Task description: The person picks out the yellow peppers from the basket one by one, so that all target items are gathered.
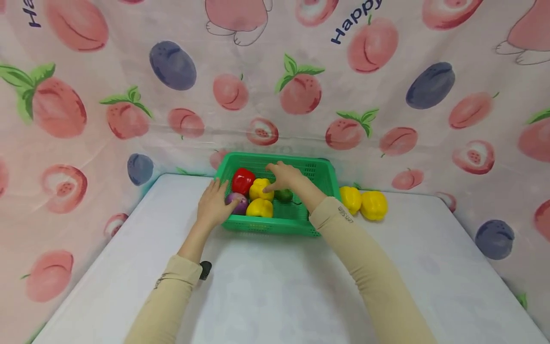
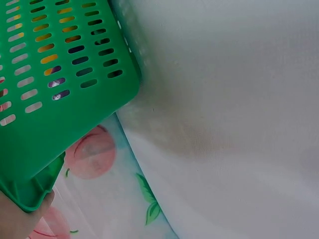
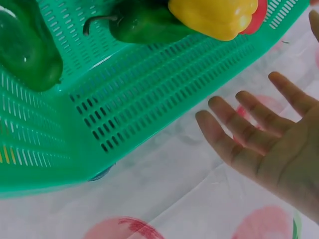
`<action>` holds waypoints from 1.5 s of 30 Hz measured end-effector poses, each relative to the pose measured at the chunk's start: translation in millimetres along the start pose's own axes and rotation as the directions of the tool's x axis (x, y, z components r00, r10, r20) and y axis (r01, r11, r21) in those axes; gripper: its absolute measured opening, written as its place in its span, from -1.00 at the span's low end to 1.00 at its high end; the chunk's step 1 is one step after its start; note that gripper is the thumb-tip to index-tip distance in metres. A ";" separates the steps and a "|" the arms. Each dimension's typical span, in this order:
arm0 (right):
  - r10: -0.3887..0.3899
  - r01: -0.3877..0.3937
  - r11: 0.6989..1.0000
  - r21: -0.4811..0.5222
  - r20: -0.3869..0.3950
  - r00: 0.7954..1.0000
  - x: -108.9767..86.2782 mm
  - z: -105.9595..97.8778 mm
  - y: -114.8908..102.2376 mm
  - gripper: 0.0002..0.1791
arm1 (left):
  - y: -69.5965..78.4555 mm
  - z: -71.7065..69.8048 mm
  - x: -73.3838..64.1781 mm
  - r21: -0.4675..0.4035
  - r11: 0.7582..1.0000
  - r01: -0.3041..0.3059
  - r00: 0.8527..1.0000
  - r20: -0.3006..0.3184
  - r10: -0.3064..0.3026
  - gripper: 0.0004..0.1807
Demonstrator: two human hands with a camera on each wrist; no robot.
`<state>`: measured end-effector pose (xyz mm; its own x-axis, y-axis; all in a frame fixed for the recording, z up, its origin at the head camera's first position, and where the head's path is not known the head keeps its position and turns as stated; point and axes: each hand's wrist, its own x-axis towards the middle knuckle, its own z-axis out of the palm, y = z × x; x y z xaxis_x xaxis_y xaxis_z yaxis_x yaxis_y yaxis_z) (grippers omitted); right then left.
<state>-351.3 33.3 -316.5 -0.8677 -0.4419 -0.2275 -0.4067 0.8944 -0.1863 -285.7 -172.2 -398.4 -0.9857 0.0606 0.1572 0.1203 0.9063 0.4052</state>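
A green plastic basket (image 1: 296, 227) stands at the back of the table. Inside are a red bell pepper (image 1: 243, 180), two yellow bell peppers (image 1: 259, 208), a round purple vegetable (image 1: 237, 203) and a dark green pepper (image 3: 144, 22) with a curved stem. Another glossy green vegetable (image 3: 27, 47) lies at the basket's other end in the right wrist view. My left hand (image 1: 212, 204) rests at the basket's left rim, its fingers extended and thumb over the purple vegetable. Above the basket, my right hand (image 1: 285, 177) is spread with nothing in it, near a yellow pepper.
Two more yellow bell peppers (image 1: 374, 205) lie on the white table (image 1: 266, 286), just right of the basket. A fruit-printed cloth (image 1: 266, 62) hangs directly behind the basket and along both sides of the table.
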 end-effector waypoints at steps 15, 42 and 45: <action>-0.111 0.111 0.992 0.056 -0.010 0.994 37.2 7.8 10.0 -0.19 | -0.3 -1.5 -3.9 -0.006 1.000 0.001 1.000 -0.010 -0.001 -0.22; -0.089 0.079 0.992 0.094 0.108 0.990 62.8 34.4 -3.5 -0.18 | 3.0 4.7 -6.2 0.013 1.000 0.010 0.999 -0.040 -0.009 -0.22; -0.072 0.059 0.992 0.114 0.118 0.990 63.9 37.0 -3.4 -0.18 | 3.4 4.6 -6.0 0.007 1.000 0.015 0.999 -0.043 -0.015 -0.22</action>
<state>-394.8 -0.5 -365.8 -0.7965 -0.5102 -0.3244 -0.4216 0.8533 -0.3069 -279.9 -167.5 -402.1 -0.9815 0.0290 0.1895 0.1044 0.9099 0.4015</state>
